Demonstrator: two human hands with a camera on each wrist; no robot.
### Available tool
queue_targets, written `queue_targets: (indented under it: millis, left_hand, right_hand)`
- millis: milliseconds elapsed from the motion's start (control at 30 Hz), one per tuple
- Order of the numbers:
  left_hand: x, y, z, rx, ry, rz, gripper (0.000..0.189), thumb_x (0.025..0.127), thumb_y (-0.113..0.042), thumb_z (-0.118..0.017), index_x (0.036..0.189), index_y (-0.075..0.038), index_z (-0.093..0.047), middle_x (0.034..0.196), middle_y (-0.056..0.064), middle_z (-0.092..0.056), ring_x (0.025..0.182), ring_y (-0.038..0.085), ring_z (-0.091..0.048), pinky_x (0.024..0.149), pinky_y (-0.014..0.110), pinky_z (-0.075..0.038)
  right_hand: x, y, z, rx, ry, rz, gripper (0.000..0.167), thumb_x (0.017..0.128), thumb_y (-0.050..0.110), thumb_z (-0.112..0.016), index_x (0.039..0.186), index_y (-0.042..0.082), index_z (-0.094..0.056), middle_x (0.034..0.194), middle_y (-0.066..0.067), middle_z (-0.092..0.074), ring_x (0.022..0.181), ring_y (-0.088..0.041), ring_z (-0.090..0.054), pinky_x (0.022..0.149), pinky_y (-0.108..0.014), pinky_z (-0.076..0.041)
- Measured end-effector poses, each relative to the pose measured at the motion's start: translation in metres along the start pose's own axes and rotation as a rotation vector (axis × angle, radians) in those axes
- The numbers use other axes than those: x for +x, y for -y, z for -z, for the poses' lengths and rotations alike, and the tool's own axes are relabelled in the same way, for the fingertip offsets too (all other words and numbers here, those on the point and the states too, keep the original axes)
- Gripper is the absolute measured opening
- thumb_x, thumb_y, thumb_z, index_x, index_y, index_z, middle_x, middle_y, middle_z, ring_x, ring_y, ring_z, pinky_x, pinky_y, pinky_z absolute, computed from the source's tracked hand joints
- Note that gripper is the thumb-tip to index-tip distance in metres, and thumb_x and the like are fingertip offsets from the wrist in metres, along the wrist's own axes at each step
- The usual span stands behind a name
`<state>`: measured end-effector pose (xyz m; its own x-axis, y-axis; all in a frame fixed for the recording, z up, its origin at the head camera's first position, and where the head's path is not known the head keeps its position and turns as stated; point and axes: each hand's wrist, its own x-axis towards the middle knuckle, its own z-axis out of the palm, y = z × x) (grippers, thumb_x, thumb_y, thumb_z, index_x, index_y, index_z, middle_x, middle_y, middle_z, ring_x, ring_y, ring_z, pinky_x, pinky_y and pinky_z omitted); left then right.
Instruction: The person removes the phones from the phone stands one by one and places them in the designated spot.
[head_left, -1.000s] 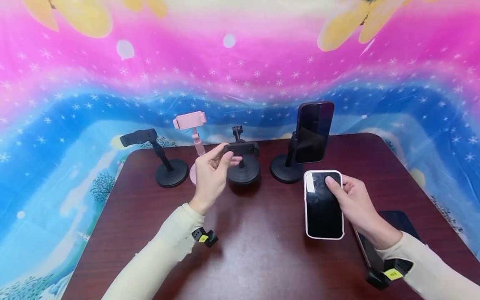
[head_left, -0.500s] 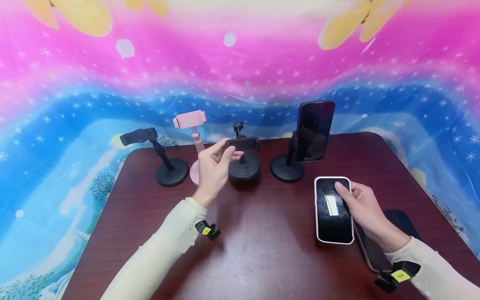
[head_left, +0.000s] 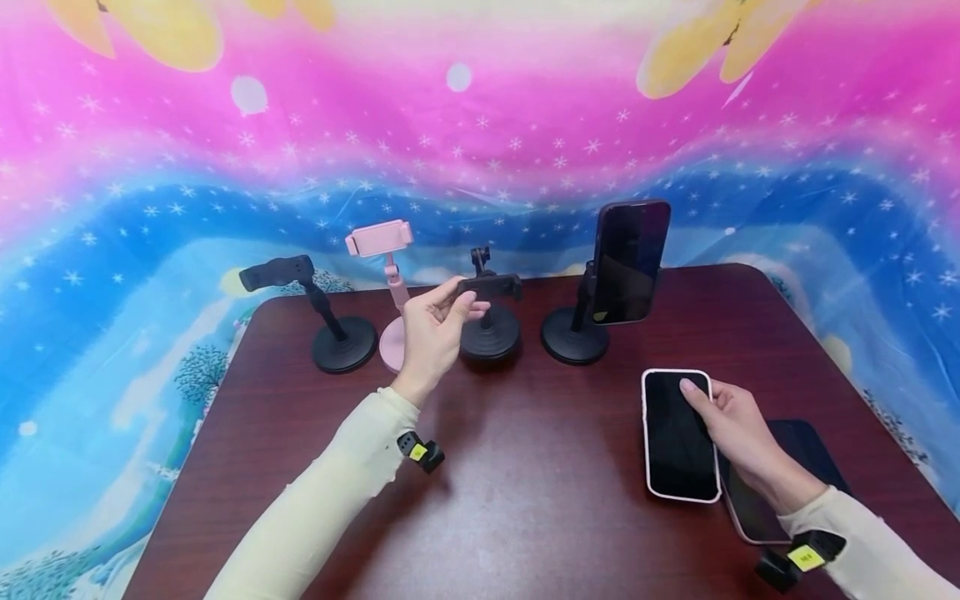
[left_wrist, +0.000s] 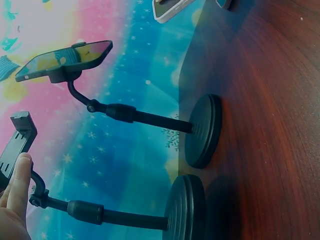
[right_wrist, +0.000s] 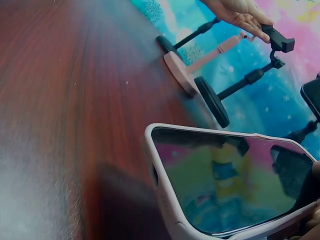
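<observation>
My left hand (head_left: 433, 337) grips the left end of the clamp (head_left: 498, 287) on a black phone stand with a round base (head_left: 491, 337). In the left wrist view, a finger lies along that clamp (left_wrist: 19, 142), whose jaws hold no phone. My right hand (head_left: 738, 429) holds a phone in a pale pink case (head_left: 678, 442) by its right edge, thumb over the dark screen. The phone stays upright above the table, its reflective screen (right_wrist: 225, 180) filling much of the right wrist view. Most of the right fingers are hidden behind it.
Another black stand carries a dark phone (head_left: 632, 262) to the right. Further left are a pink stand (head_left: 380, 239) and a black stand (head_left: 343, 343). A dark tablet-like device (head_left: 802, 446) lies under the right forearm on the brown table (head_left: 525, 517). Patterned cloth (head_left: 480, 150) hangs behind.
My right hand has moved the pink-cased phone right and toward the table's front. My left hand has shifted slightly right and up, still gripping the clamp, which has tipped a little.
</observation>
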<state>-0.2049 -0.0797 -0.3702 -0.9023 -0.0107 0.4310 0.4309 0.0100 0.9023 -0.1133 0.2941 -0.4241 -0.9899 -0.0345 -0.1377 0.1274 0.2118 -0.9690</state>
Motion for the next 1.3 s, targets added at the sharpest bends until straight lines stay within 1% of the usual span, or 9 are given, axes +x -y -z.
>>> queue_targets:
  millis: [167,400,467,600,700,833,1033,1100,1300]
  left_hand:
    - [0.002,0.004,0.000,0.004,0.001,0.013,0.043,0.098,-0.006,-0.065,0.138,0.007,-0.057,0.101,0.032,-0.073,0.083,0.016,-0.078,0.092,0.032,-0.060]
    - [0.003,0.007,-0.002,0.005,0.004,0.031,0.043,0.098,-0.007,-0.065,0.138,0.007,-0.056,0.101,0.032,-0.073,0.090,0.039,-0.076,0.092,0.032,-0.059]
    - [0.004,0.008,-0.002,0.001,0.008,0.036,0.043,0.098,-0.007,-0.065,0.139,0.007,-0.056,0.101,0.032,-0.073,0.090,0.038,-0.076,0.092,0.032,-0.060]
    - [0.003,0.010,-0.002,0.000,0.013,0.047,0.044,0.098,-0.006,-0.064,0.140,0.007,-0.055,0.102,0.032,-0.073,0.087,0.023,-0.078,0.090,0.031,-0.060]
    - [0.003,0.011,-0.003,0.006,0.016,0.055,0.045,0.099,-0.006,-0.064,0.141,0.007,-0.053,0.103,0.032,-0.073,0.086,0.018,-0.078,0.092,0.031,-0.059]
    - [0.003,0.013,-0.003,0.015,0.021,0.072,0.045,0.100,-0.007,-0.063,0.141,0.007,-0.053,0.102,0.032,-0.073,0.088,0.025,-0.078,0.093,0.032,-0.059]
    - [0.002,0.017,-0.003,-0.010,0.016,0.075,0.045,0.099,-0.003,-0.061,0.140,0.012,-0.051,0.100,0.035,-0.072,0.092,0.049,-0.072,0.089,0.032,-0.061]
    - [0.002,0.019,-0.002,-0.022,0.014,0.070,0.044,0.099,-0.002,-0.061,0.140,0.013,-0.051,0.100,0.037,-0.071,0.092,0.051,-0.071,0.087,0.032,-0.062]
    - [0.001,0.020,-0.002,-0.021,0.008,0.072,0.042,0.099,-0.001,-0.061,0.138,0.013,-0.053,0.099,0.037,-0.071,0.088,0.044,-0.075,0.083,0.030,-0.063]
  right_hand:
    - [0.001,-0.009,0.008,-0.047,0.054,-0.052,0.028,0.109,0.031,-0.045,0.096,0.020,-0.068,0.072,0.003,-0.077,0.063,-0.012,-0.074,0.057,-0.031,-0.061]
    - [-0.001,-0.018,0.012,-0.057,0.130,-0.101,0.032,0.110,0.031,-0.043,0.100,0.011,-0.066,0.075,0.000,-0.078,0.066,-0.018,-0.076,0.057,-0.039,-0.063]
    - [-0.002,-0.019,0.012,-0.053,0.145,-0.114,0.032,0.110,0.032,-0.043,0.099,0.011,-0.065,0.075,0.000,-0.078,0.066,-0.018,-0.076,0.058,-0.041,-0.063]
    - [-0.003,-0.022,0.012,-0.047,0.173,-0.142,0.033,0.110,0.034,-0.043,0.101,0.010,-0.064,0.077,-0.002,-0.078,0.068,-0.019,-0.076,0.060,-0.043,-0.063]
    - [-0.004,-0.024,0.011,-0.069,0.172,-0.159,0.036,0.109,0.035,-0.044,0.106,0.005,-0.063,0.078,-0.003,-0.078,0.069,-0.020,-0.077,0.062,-0.043,-0.064]
    - [-0.004,-0.026,0.010,-0.112,0.156,-0.166,0.041,0.109,0.036,-0.045,0.111,0.000,-0.062,0.078,-0.001,-0.078,0.069,-0.018,-0.076,0.062,-0.040,-0.064]
    - [-0.004,-0.031,0.010,-0.094,0.190,-0.149,0.037,0.110,0.032,-0.042,0.108,0.001,-0.063,0.079,-0.001,-0.078,0.068,-0.016,-0.076,0.060,-0.037,-0.063]
    - [-0.003,-0.032,0.010,-0.087,0.204,-0.153,0.037,0.110,0.032,-0.041,0.108,0.003,-0.063,0.079,0.000,-0.078,0.068,-0.016,-0.076,0.060,-0.037,-0.063]
    - [-0.003,-0.033,0.009,-0.127,0.233,-0.157,0.039,0.111,0.032,-0.041,0.108,-0.001,-0.061,0.079,0.002,-0.077,0.068,-0.013,-0.075,0.061,-0.035,-0.063]
